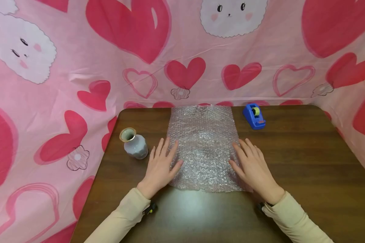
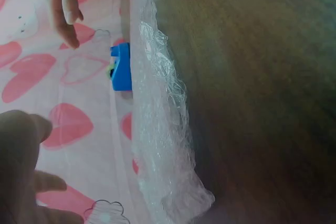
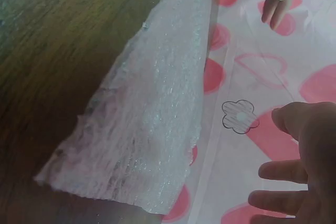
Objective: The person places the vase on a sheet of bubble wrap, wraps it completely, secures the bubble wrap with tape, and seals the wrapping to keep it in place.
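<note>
A sheet of bubble wrap [image 1: 202, 145] lies flat on the wooden table, reaching to its far edge. My left hand [image 1: 161, 165] hovers at the sheet's left edge with fingers spread and nothing held. At the right edge my right hand [image 1: 253, 167] is held the same way, fingers apart and empty. Both wrist views show the hands raised above the bubble wrap [image 2: 163, 129], [image 3: 152, 108]. A pale blue-grey vase [image 1: 136, 145] with a gold-brown rim stands upright just left of my left hand.
A blue tape dispenser [image 1: 254, 116] with a yellowish roll stands at the back right of the table [image 1: 307, 162]. Pink cloth [image 1: 109, 67] printed with hearts hangs behind the table and along both sides.
</note>
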A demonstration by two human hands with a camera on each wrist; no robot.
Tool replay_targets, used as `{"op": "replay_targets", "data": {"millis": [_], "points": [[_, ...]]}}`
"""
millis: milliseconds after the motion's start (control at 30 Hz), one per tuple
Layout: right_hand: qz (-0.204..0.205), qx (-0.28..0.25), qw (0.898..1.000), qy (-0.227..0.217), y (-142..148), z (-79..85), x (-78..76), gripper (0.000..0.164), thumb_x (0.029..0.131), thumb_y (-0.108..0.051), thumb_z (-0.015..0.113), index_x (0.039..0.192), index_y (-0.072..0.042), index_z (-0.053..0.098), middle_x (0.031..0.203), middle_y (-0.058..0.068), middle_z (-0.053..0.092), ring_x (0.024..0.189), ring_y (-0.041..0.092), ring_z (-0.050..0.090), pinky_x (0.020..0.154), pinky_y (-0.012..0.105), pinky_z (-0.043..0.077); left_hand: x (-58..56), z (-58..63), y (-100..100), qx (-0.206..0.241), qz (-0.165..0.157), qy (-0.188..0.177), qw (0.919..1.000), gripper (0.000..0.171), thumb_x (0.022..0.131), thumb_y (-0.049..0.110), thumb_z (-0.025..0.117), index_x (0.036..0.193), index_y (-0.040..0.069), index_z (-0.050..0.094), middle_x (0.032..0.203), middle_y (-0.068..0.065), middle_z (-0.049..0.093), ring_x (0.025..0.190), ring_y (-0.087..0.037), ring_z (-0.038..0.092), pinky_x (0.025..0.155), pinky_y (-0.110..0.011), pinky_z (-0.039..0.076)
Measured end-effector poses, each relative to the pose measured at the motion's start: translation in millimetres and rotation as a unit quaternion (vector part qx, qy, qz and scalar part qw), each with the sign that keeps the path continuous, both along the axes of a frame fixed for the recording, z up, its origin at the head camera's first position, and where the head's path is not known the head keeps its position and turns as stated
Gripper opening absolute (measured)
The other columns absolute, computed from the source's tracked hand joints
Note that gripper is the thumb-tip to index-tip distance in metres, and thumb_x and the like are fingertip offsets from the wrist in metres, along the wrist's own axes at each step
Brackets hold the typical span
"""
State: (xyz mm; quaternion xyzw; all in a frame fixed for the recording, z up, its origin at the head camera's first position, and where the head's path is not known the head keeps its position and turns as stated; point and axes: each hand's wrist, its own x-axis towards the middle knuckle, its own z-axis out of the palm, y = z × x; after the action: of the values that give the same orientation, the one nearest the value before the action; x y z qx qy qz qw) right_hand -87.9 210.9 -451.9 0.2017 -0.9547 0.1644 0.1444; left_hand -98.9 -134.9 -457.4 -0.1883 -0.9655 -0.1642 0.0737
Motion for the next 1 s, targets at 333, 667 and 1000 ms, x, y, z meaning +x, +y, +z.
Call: {"op": "replay_targets", "data": {"millis": [333,667,1000], "points": [[0.016,0.0,1.0,-0.003,0,3.6,-1.3,0.045,0.093,-0.024,0.075,0.125,0.006,0.065,0.126,0.028,0.063,0.118,0.046,0.058,0.097,0.065,0.048,5.7,7.0,-14,0.103,0.003,0.126,0.9866,0.033,0.097,0.025,0.071,0.123,0.005,0.072,0.122,-0.013,0.07,0.109,-0.031,0.067,0.087,-0.05,0.058],[0.021,0.009,0.999,-0.027,1,4.4,-2.5,0.042,0.094,-0.022,0.075,0.123,0.007,0.066,0.125,0.029,0.065,0.116,0.045,0.061,0.099,0.063,0.049,4.9,15.0,-30,0.165,0.023,0.225,0.9599,0.022,0.094,0.014,0.072,0.113,0.003,0.073,0.111,-0.014,0.071,0.096,-0.033,0.068,0.077,-0.05,0.059],[0.017,0.02,0.998,-0.053,2,5.7,-5.2,0.042,0.094,-0.023,0.075,0.124,0.005,0.066,0.126,0.028,0.065,0.118,0.045,0.06,0.1,0.063,0.048,-3.6,32.5,-60,0.219,0.07,0.334,0.9139,0.026,0.092,0.015,0.072,0.112,0.0,0.073,0.112,-0.021,0.068,0.093,-0.041,0.06,0.074,-0.054,0.054]]}}
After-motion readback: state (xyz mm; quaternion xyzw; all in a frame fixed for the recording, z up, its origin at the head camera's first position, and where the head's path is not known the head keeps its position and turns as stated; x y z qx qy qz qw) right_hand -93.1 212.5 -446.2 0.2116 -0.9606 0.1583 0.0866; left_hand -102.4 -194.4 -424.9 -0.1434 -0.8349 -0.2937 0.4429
